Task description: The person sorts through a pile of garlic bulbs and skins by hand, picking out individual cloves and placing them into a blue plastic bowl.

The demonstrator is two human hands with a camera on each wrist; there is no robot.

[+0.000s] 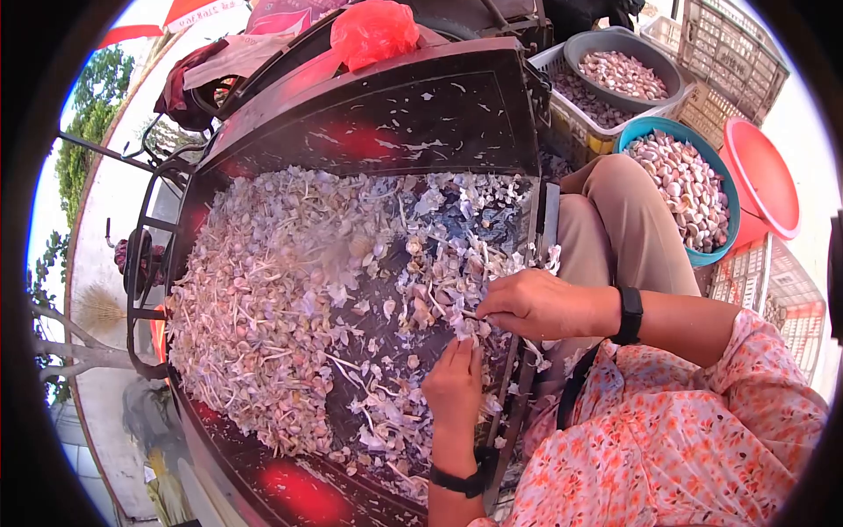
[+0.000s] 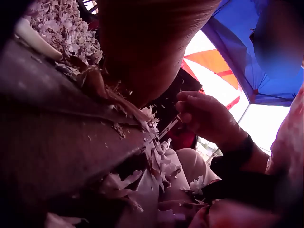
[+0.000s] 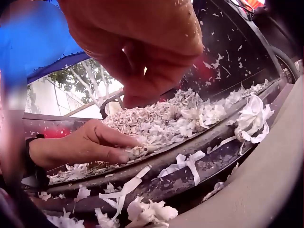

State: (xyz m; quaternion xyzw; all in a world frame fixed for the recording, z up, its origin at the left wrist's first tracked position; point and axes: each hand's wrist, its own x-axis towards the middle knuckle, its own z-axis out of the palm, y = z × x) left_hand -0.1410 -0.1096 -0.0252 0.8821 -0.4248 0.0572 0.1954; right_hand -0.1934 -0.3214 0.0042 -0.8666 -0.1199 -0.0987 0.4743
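Observation:
My left hand (image 1: 455,386) pinches a small pale piece of garlic (image 3: 137,152) between thumb and fingers, over the near rim of the dark metal cart bed (image 1: 413,110). Close above it in the head view, my right hand (image 1: 536,303) has its fingers bent together. In the left wrist view a thin, pale stick-like piece (image 2: 168,128) is pinched in the right fingertips; its kind cannot be told. Loose garlic skins (image 1: 448,272) and stalks lie under both hands, and a broad heap of garlic skins and stalks (image 1: 255,307) fills the far side.
Peeled-apart garlic cloves fill a teal basin (image 1: 724,211) and a grey basin (image 1: 584,48) on the right. A red basin (image 1: 768,176) leans beside them, near plastic crates (image 1: 733,53). A red plastic bag (image 1: 375,33) sits on the cart's side wall. My knees (image 1: 632,206) press close to the rim.

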